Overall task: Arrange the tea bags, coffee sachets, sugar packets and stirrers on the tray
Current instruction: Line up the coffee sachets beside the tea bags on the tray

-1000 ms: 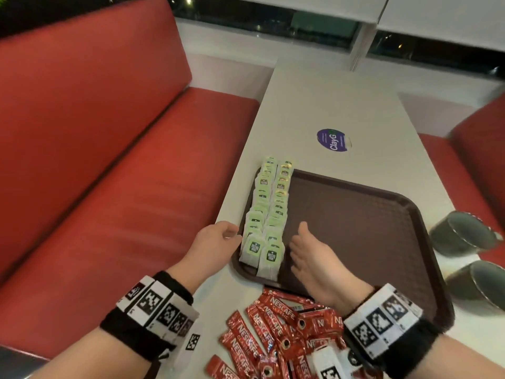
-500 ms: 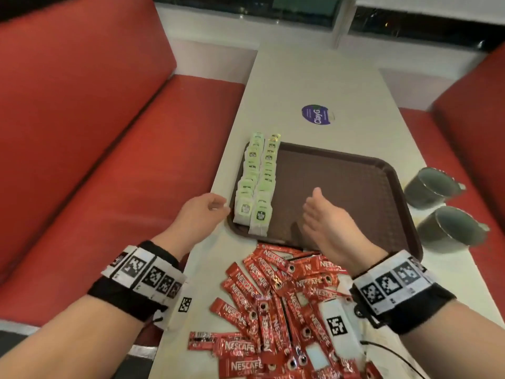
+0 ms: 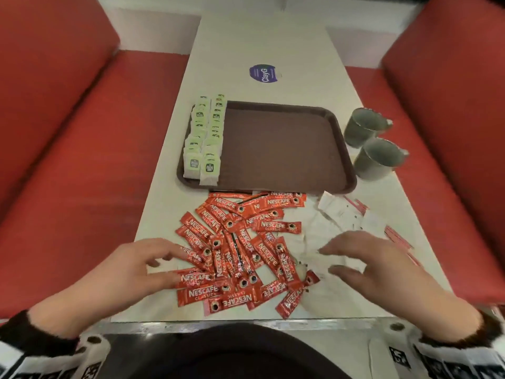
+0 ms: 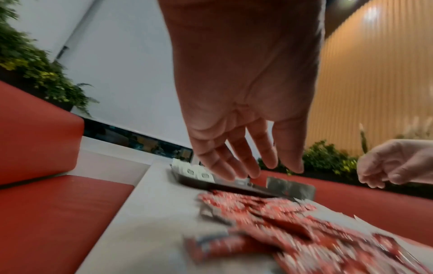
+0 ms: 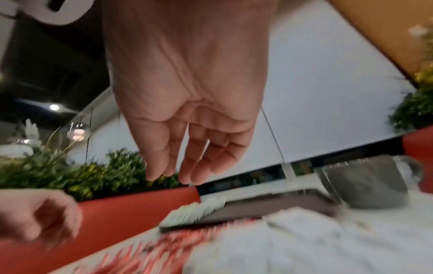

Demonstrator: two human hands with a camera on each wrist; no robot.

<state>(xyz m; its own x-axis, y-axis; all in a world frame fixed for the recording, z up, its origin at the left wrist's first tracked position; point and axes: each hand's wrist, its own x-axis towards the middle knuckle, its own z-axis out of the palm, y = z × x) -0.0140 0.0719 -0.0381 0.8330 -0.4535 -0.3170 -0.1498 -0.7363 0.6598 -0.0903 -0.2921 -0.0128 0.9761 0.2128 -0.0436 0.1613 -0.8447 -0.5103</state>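
A loose heap of red coffee sachets (image 3: 240,250) lies on the near half of the pale bench (image 3: 262,50), just in front of the brown tray (image 3: 287,149). Each slim stick carries white "NESCAFE CLASSIC" lettering and a small dark round mark near one end. They overlap at all angles — some face up, some turned the other way. On the tray's left side stand two neat rows of tea bags (image 3: 205,135), pale green and white with a small dark square label whose words are too small to read. White sugar packets (image 3: 344,212) with red print lie on the bench right of the sachets; their text is illegible. A round blue sticker (image 3: 264,73) farther up the bench reads "ClayG".

The left hand (image 3: 136,266) hovers with fingers spread and relaxed at the heap's left edge, holding nothing. The right hand (image 3: 366,263) — likewise spread and empty — hangs over the white packets.
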